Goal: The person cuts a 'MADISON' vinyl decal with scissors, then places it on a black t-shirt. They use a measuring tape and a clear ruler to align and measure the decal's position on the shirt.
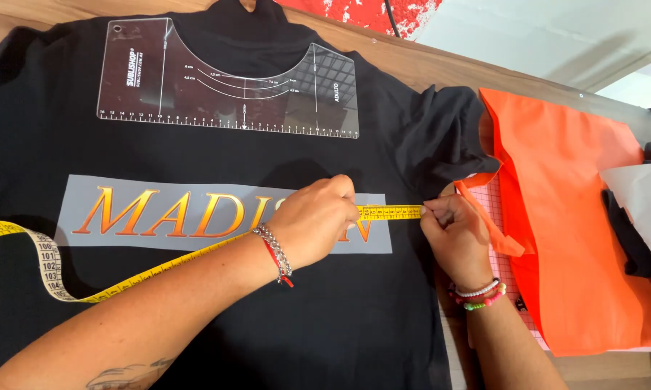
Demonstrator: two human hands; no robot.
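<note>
A black T-shirt [217, 303] lies flat on the table. Across its chest sits a grey transfer sheet with gold lettering [123, 213]. My left hand [318, 217] presses a yellow measuring tape [390, 212] down on the sheet's right part. My right hand [455, 231] pinches the tape's end at the shirt's right edge. The short stretch of tape runs straight between both hands; its loose length trails left under my forearm and loops at the left edge [47, 263]. A clear plastic collar alignment ruler [224, 108] rests below the neckline.
An orange fabric bag [571, 217] lies right of the shirt, over a pink gridded mat [495, 209]. White paper and a dark object [632, 238] sit at the far right. The wooden table edge [441, 65] runs diagonally behind.
</note>
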